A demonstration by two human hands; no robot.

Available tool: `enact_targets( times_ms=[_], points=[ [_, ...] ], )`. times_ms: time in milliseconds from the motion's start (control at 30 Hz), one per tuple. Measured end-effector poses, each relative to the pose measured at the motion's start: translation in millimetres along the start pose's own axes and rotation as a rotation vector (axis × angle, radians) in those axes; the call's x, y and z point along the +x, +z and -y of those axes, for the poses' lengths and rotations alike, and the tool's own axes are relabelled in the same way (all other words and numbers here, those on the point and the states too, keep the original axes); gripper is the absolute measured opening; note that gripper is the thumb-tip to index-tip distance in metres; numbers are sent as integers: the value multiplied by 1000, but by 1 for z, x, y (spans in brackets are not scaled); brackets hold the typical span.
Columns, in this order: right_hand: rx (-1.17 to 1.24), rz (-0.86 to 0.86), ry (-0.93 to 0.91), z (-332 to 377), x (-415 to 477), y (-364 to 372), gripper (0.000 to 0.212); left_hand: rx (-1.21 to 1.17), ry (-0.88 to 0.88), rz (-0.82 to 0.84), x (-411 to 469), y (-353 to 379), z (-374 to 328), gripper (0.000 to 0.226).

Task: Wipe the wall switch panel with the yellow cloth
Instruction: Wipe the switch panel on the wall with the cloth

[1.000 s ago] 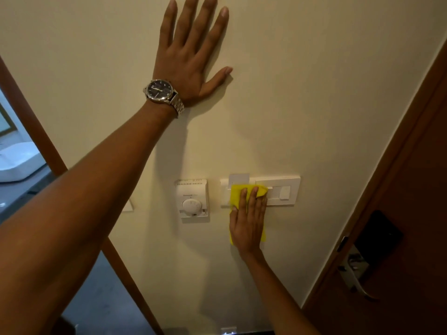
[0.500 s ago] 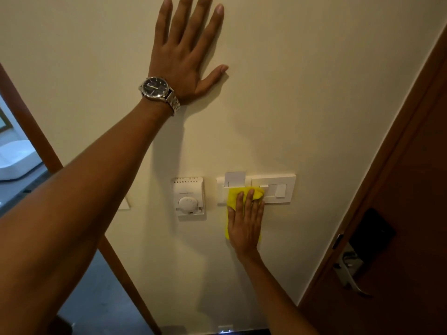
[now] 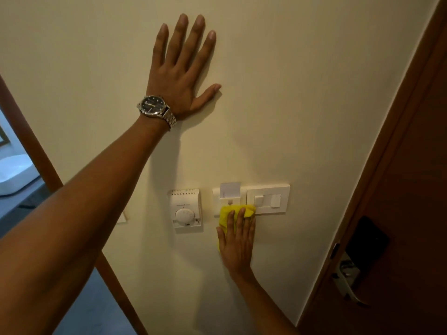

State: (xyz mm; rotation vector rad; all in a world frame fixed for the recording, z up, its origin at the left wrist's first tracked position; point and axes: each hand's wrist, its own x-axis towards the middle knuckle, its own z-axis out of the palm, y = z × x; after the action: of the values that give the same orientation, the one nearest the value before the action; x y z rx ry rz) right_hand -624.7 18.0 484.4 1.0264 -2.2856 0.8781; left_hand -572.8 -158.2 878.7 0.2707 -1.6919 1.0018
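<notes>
Head cam has the wall switch panel [image 3: 267, 198] sitting low on the wall, just right of centre, a white plate with a couple of rockers and a key-card slot [image 3: 230, 190] on its left end, card poking out the top. The yellow cloth [image 3: 235, 212] is pressed over the panel's lower left corner and trails down onto the bare wall below it. My right hand [image 3: 236, 245] is flat on top of it, fingers straight and together, palm pinning the cloth to the wall rather than pinching it. I'd guess that's so the pressure spreads evenly and the rockers don't get flipped mid-wipe.

Left hand [image 3: 184, 68] is way up above, splayed wide and empty against the wall, wristwatch [image 3: 154, 107] showing. Looks like a brace so I can lean in.

Most of the panel's right side is uncovered, so I'd say the wipe isn't finished.

Just left of the panel there's a dial thermostat [image 3: 185, 210], not touching the cloth. Wall [image 3: 302, 93] is plain cream paint, dim warm lighting. Brown door [image 3: 411, 213] with a lever handle [image 3: 348, 284] on the right, and a doorway on the left showing a white basin [image 3: 13, 174].
</notes>
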Motion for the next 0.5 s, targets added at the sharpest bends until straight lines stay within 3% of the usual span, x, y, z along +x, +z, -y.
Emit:
enact_targets(
  times_ms=[167, 400, 500],
  points=[
    [69, -21, 73, 30, 18, -4, 71, 16, 1, -11, -3, 6, 2, 84],
    [-19, 62, -12, 14, -12, 10, 67, 6, -4, 15, 0, -1, 2, 85],
    [56, -17, 54, 28, -7, 14, 71, -4, -9, 19, 0, -2, 1, 84]
  ],
)
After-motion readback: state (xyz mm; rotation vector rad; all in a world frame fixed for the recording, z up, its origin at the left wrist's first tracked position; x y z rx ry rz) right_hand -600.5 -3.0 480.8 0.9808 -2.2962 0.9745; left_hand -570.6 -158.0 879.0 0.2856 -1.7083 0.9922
